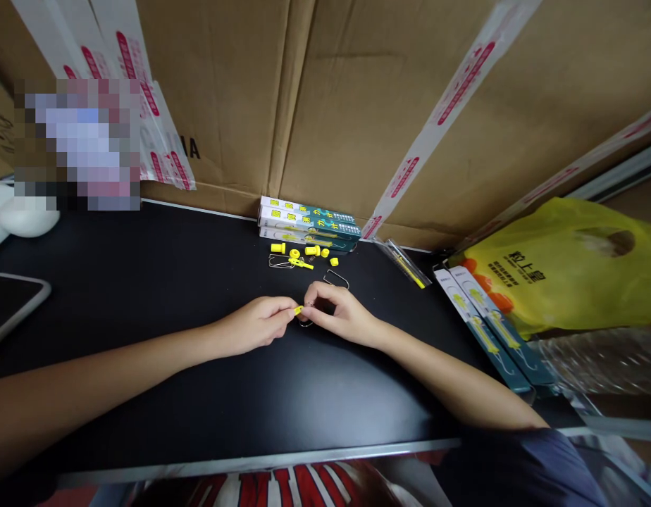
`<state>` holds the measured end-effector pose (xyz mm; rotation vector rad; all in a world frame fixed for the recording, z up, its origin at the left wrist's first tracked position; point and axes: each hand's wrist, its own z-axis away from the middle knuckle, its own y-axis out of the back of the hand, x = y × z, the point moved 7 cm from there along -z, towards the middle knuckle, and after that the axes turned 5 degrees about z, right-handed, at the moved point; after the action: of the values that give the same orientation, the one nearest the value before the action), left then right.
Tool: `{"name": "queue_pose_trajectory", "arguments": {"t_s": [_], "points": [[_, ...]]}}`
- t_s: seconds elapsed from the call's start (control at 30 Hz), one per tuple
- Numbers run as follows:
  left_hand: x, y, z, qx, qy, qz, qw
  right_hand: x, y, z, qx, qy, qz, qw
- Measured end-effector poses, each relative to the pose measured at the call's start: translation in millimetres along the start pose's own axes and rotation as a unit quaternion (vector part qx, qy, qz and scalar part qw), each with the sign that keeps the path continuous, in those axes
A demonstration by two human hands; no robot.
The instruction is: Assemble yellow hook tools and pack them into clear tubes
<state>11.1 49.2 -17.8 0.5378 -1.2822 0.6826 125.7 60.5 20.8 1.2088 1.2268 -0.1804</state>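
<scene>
My left hand [256, 325] is closed, with a small yellow plastic piece [298, 310] pinched at its fingertips. My right hand [340, 315] meets it at the same piece, thumb and forefinger curled together on a thin bent metal wire hook [305, 324]. Part of the wire is hidden by the fingers, so I cannot tell whether it passes through the yellow piece. Another metal wire hook [337, 279] lies on the black table just beyond my right hand. Farther back are several loose yellow parts, among them a capped yellow tube [277, 248] and a flat yellow strip [301, 263].
Stacked printed boxes [309, 222] stand against the cardboard wall [220, 91]. A clear packet [404, 264] lies to their right. Two more boxes [481, 320] rest beside a yellow plastic bag [563, 260]. On the left are a phone [11, 303] and a white rounded object [29, 215].
</scene>
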Motion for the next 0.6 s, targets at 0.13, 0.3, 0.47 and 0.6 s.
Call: {"name": "queue_pose_trajectory", "arguments": {"t_s": [0.13,0.3,0.47,0.6], "points": [[-7.9,-5.3,-1.2,-0.052,0.047,0.019,0.997,-2.8,6.8,0.5,0.023,0.019,-0.007,1.000],[-6.7,-2.9,-3.5,-0.035,0.043,0.062,0.997,-0.2,8.8,0.3,0.023,0.006,-0.043,0.999],[-4.7,-6.3,-2.1,-0.064,0.055,0.067,0.994,-3.5,6.7,1.9,0.028,0.029,-0.024,0.999],[-1.3,-7.2,1.1,-0.057,0.043,0.018,0.997,-6.5,4.0,2.2,0.008,0.036,0.017,0.999]]}}
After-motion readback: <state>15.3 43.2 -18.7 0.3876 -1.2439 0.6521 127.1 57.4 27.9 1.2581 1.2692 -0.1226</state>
